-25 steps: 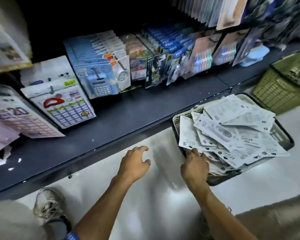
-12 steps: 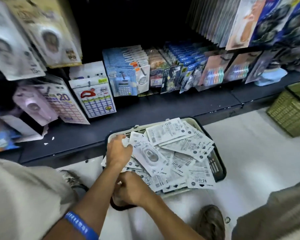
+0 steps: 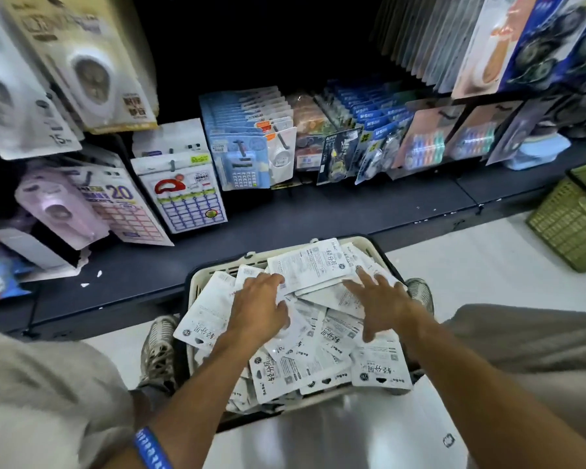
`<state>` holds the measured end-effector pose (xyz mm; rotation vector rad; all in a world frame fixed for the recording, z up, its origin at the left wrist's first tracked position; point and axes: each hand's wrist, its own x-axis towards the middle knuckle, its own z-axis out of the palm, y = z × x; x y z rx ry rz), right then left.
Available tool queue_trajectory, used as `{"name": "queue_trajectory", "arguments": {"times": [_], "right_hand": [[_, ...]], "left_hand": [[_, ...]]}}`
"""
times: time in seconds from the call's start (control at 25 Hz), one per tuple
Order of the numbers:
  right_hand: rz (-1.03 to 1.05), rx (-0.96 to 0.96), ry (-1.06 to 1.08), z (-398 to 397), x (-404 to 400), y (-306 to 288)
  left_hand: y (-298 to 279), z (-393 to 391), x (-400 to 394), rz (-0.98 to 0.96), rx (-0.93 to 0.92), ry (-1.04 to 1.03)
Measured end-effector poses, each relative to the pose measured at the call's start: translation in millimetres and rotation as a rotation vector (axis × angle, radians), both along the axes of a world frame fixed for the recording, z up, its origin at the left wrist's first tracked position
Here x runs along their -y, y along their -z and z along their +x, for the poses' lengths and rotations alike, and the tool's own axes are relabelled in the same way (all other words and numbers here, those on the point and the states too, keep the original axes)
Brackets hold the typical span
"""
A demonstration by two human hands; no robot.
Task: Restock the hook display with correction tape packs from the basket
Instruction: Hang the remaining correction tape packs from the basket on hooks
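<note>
Squaring a few correction tape packs (image 3: 305,265) heaped in the basket (image 3: 197,289) first probably beats grabbing, since both the left hand (image 3: 261,309) and right hand (image 3: 379,299) lie flat, fingers spread, seemingly gripping nothing.

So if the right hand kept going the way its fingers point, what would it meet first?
Probably the large white pack lying on top at the far end of the basket: the right hand points forward and slightly left, its fingertips already near that pack's edge. Depth is unclear.
</note>
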<state>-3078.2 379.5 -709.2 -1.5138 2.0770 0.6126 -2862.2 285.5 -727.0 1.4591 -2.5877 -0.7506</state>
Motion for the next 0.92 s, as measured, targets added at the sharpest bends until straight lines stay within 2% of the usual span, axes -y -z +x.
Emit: {"name": "queue_trajectory", "arguments": {"times": [0.04, 0.16, 0.28, 0.4, 0.52, 0.64, 0.76, 0.92], "right_hand": [[0.091, -0.058, -0.063, -8, 5, 9], [0.147, -0.175, -0.185, -20, 15, 36], [0.191, -0.269, -0.33, -20, 18, 50], [0.215, -0.294, -0.466, -21, 18, 52], [0.211, -0.214, -0.595, -31, 24, 24], [0.074, -0.049, -0.601, -46, 34, -13], [-0.131, -0.009, -0.628, -45, 30, -28], [-0.257, 0.06, -0.541, -42, 33, -50]], "left_hand": [[9, -15, 5, -0.027, 0.037, 0.051], [34, -66, 18, -0.078, 0.205, 0.171], [46, -99, 31, -0.106, 0.35, 0.167], [50, -109, 37, -0.156, 0.422, 0.18], [50, -104, 39, -0.157, 0.431, 0.225], [45, -104, 40, -0.114, 0.402, 0.242], [38, -108, 38, -0.128, 0.384, 0.331], [36, -91, 48, -0.136, 0.541, 0.537]]}}
